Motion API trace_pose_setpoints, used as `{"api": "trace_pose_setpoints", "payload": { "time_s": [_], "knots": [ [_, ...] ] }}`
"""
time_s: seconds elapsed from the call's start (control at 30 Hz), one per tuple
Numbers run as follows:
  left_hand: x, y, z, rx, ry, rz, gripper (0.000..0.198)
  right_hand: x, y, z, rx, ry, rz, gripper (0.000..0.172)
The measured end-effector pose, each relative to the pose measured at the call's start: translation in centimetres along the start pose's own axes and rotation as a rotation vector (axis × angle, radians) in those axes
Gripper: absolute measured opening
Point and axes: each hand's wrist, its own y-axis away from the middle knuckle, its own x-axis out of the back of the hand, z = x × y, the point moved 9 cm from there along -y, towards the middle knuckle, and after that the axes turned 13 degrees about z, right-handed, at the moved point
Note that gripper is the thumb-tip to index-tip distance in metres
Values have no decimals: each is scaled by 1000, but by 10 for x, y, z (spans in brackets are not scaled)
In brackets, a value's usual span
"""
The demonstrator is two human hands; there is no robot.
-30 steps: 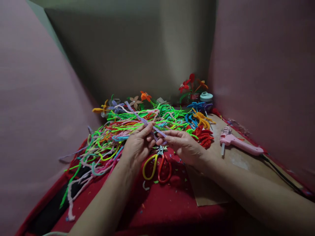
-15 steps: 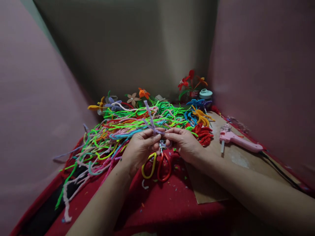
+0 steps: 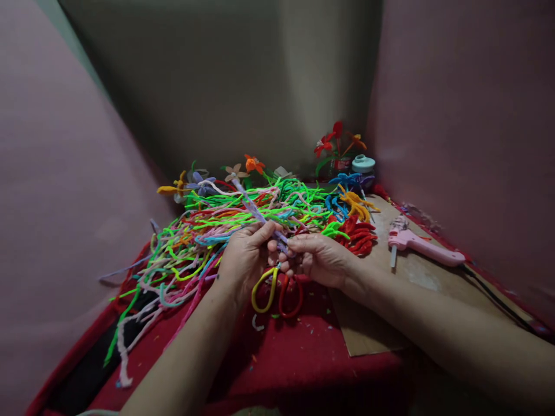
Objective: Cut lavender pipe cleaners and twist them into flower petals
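Lavender pipe cleaners (image 3: 250, 203) are bunched together and slant up to the left out of my left hand (image 3: 249, 254), which is closed around them. The fingertips of my right hand (image 3: 323, 259) pinch their lower end, close beside the left fingers. Just below both hands lie scissors (image 3: 291, 297) with one yellow and one red handle; the fingers cover their blades. Behind the hands spreads a heap of loose pipe cleaners (image 3: 217, 219) in green, pink, yellow, blue and other colours.
Red pipe-cleaner pieces (image 3: 359, 238) and orange ones (image 3: 356, 203) lie right of the heap. A pink glue gun (image 3: 422, 247) rests on a brown board (image 3: 373, 329). Finished flowers (image 3: 254, 164) stand at the back, beside a jar with a pale blue lid (image 3: 363, 163). Red cloth (image 3: 277, 364) covers the table.
The lavender pipe cleaners, spread apart before, are now gathered into one bundle and tilted to the left. My left hand has closed around them, and my right hand has dropped slightly.
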Motion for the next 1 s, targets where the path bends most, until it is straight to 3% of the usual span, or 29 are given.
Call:
{"api": "trace_pose_setpoints", "payload": {
  "time_s": [0.27,0.6,0.8,1.0],
  "knots": [
    [1,-1,10,-85,-63,98,23,7,-3,-7,127,-39,139,25],
    [0,12,29,-296,-227,194,21,9,2,-11,230,115,229,24],
    [-5,7,24,-297,-366,125,22,0,1,-21,304,223,136,18],
    [-8,-6,24,-324,-640,25,33,3,-6,-49,422,285,204,22]
  ]
}}
